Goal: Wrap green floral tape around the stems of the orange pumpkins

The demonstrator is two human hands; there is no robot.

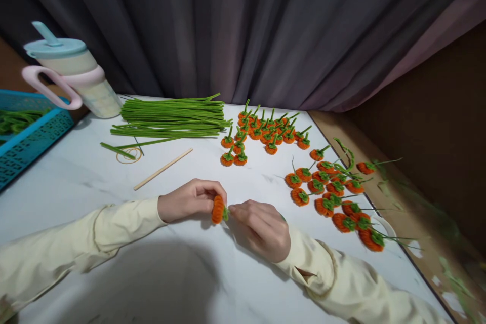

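Near the middle of the table, my left hand (pixel 193 200) is closed with thumb and fingers around a small orange pipe-cleaner pumpkin (pixel 217 209), which is turned on its side. Its green top (pixel 226 213) faces right. My right hand (pixel 260 225) is closed too, its fingertips pinching at the stem end of that green top. A bit of green shows at the back edge of the right hand; the part inside the fingers is hidden. Finished-looking pumpkins with short green stems (pixel 271 148) stand grouped beyond my hands. More pumpkins with thin wire ends (pixel 299 196) lie to the right.
A bundle of green pipe cleaners (pixel 170 116) lies at the back, with a rubber band (pixel 129 156) and a wooden stick (pixel 163 169) nearer me. A tumbler (pixel 85 78) and a blue basket (pixel 36 136) stand left. The table's right edge is close to several pumpkins. A curtain hangs behind.
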